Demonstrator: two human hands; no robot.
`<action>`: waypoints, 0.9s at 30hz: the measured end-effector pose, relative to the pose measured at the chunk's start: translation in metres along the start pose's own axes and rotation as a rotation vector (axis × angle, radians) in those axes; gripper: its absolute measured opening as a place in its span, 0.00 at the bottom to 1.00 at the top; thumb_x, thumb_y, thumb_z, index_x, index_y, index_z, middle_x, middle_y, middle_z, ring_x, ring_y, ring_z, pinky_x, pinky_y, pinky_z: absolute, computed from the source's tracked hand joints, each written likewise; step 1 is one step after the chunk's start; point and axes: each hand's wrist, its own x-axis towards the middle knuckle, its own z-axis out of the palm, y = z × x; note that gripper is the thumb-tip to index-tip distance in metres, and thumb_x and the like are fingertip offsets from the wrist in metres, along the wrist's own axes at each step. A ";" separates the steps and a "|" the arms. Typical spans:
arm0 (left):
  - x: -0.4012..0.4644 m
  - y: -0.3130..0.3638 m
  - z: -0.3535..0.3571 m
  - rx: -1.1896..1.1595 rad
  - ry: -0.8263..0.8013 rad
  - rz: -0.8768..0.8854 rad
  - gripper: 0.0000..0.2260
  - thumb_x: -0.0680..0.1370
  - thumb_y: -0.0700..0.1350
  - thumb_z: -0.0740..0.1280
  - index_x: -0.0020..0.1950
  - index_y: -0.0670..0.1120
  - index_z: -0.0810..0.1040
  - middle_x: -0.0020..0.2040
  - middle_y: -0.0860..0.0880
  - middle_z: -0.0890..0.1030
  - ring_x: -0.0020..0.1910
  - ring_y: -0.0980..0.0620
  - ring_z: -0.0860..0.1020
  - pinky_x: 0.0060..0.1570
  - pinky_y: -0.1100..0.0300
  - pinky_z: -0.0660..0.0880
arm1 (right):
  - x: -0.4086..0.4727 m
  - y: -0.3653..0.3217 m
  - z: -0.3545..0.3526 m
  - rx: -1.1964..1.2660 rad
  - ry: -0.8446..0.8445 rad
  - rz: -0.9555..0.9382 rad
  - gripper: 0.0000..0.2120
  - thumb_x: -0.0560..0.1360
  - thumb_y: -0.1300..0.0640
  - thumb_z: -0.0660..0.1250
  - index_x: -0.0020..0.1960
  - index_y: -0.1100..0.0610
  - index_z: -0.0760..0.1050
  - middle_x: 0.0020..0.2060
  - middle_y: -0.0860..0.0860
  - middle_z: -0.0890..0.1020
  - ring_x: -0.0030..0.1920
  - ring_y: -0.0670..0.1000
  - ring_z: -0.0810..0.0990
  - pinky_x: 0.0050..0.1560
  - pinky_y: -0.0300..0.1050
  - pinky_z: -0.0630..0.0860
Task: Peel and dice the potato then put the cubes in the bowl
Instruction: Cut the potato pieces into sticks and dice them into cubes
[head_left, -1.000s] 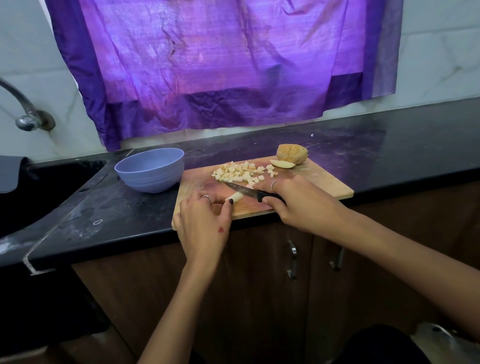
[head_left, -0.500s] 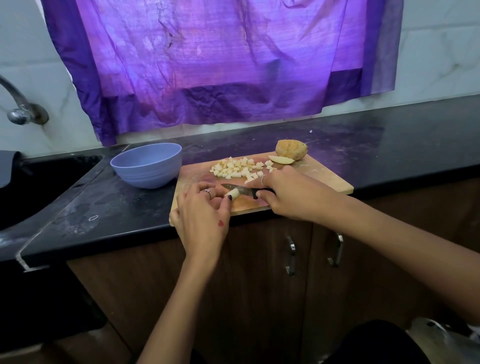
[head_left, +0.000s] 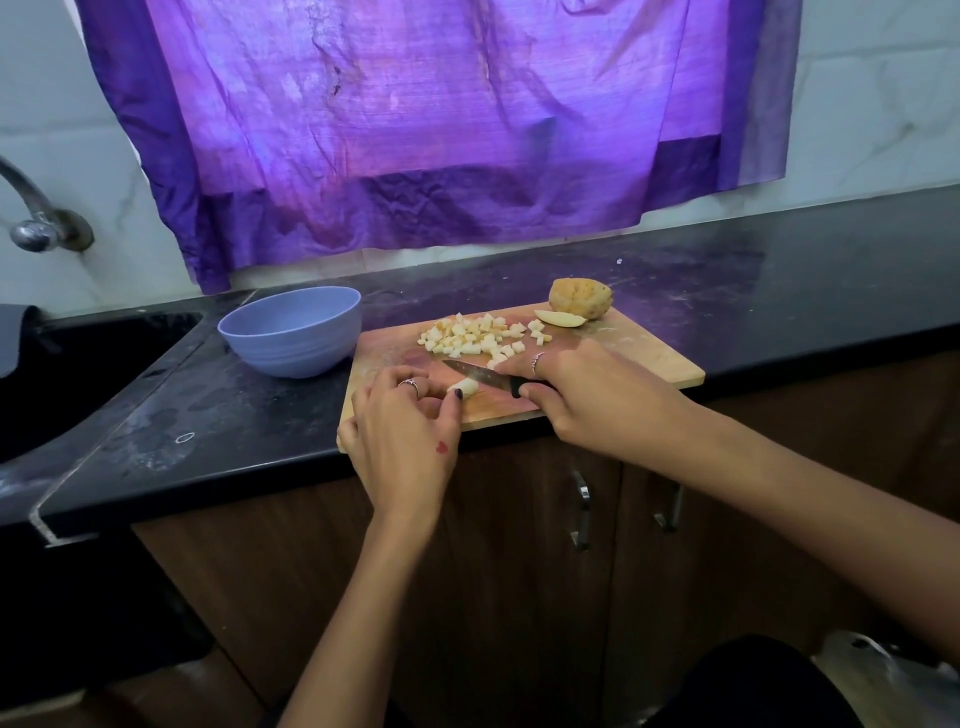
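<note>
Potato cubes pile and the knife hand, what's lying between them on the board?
In the head view, nothing: the right hand touches the potato cubes at the pile's near edge.

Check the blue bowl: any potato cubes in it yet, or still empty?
Cannot tell fully: the bowl stands upright, its visible inner wall bare, bottom hidden. The diced cubes lie piled on the cutting board.

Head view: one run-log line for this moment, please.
stage: dicing | left hand: holds potato strip | right hand: grips knife | cubes: on board | bowl: no cubes visible
</note>
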 end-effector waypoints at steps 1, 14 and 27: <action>0.000 0.000 0.000 0.000 -0.001 0.001 0.06 0.76 0.53 0.69 0.47 0.52 0.83 0.60 0.56 0.76 0.64 0.52 0.67 0.64 0.47 0.61 | 0.001 0.000 0.001 -0.002 -0.004 0.004 0.18 0.81 0.52 0.57 0.70 0.46 0.70 0.59 0.56 0.78 0.58 0.56 0.77 0.55 0.52 0.76; 0.002 0.000 -0.001 0.008 -0.014 0.005 0.06 0.76 0.53 0.69 0.47 0.53 0.83 0.59 0.57 0.75 0.63 0.53 0.67 0.63 0.46 0.62 | 0.021 -0.009 0.015 0.003 -0.056 0.003 0.17 0.81 0.53 0.58 0.69 0.47 0.71 0.55 0.58 0.78 0.55 0.56 0.77 0.55 0.52 0.76; 0.003 0.000 -0.001 0.020 -0.024 -0.002 0.07 0.76 0.54 0.69 0.46 0.52 0.83 0.60 0.56 0.75 0.64 0.52 0.67 0.63 0.47 0.62 | 0.004 -0.006 0.009 0.043 0.010 0.058 0.16 0.80 0.51 0.58 0.66 0.50 0.74 0.59 0.56 0.78 0.59 0.56 0.75 0.57 0.53 0.75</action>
